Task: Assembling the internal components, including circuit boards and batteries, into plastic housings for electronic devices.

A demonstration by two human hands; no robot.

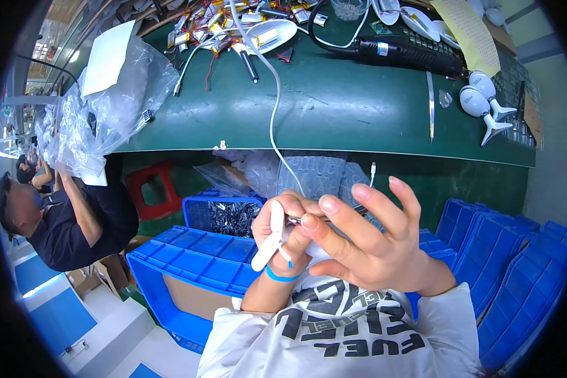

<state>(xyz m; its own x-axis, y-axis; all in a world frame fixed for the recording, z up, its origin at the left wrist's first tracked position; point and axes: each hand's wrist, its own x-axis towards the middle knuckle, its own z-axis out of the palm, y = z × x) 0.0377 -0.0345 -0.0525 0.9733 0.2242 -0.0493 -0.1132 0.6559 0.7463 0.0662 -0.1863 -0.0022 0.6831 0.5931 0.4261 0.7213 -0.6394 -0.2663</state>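
Held up in front of my chest, my left hand [291, 217] grips a white device with a forked, fishtail-shaped end [273, 242]. Most of its body is hidden behind the fingers. A blue band circles my left wrist. My right hand [375, 236] is close beside it with its fingers spread. One right fingertip meets a small dark or metallic part at the left fingers, too small to make out. A white cable [276, 107] hangs across the bench and runs down behind my left hand. A white cable plug [373, 171] sticks up beyond my right fingers.
The green bench [220, 120] bears many small battery packs [201, 25], a black cylindrical tool [409, 55], a thin stick-like tool [431, 104] and white fishtail-handled devices [479, 101]. Blue crates [195, 258] stand below. At left, another person [75, 214] sits by a clear plastic bag [126, 82].
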